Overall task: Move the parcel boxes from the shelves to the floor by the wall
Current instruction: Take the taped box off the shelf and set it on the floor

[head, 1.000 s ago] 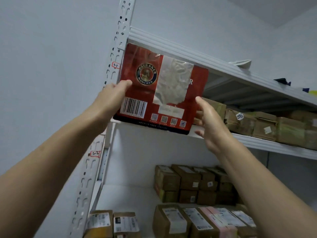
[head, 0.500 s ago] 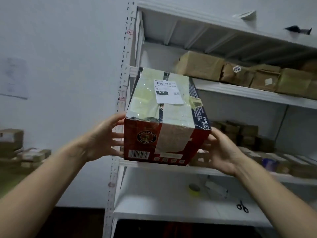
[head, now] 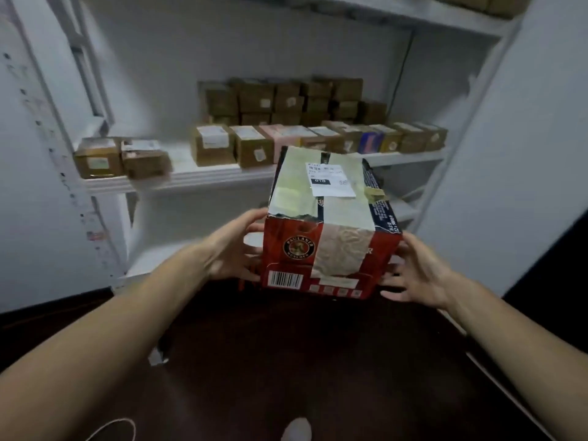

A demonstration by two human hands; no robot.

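Red box (head: 331, 249): held in the air between 2 hands, in front of the shelf, above dark floor (head: 286, 361); taped top, white label (head: 331, 183).
Left hand (head: 235, 249): pressed on left side, fingers spread.
Right hand (head: 416, 275): pressed on right side, fingers spread.
Shelf (head: 191, 179): rows of small brown boxes (head: 251, 148) behind.

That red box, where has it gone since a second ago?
The red box came off the upper shelf and down in front of the person, above the dark floor. Left hand and right hand still grip its sides. The shelved parcels stayed put.
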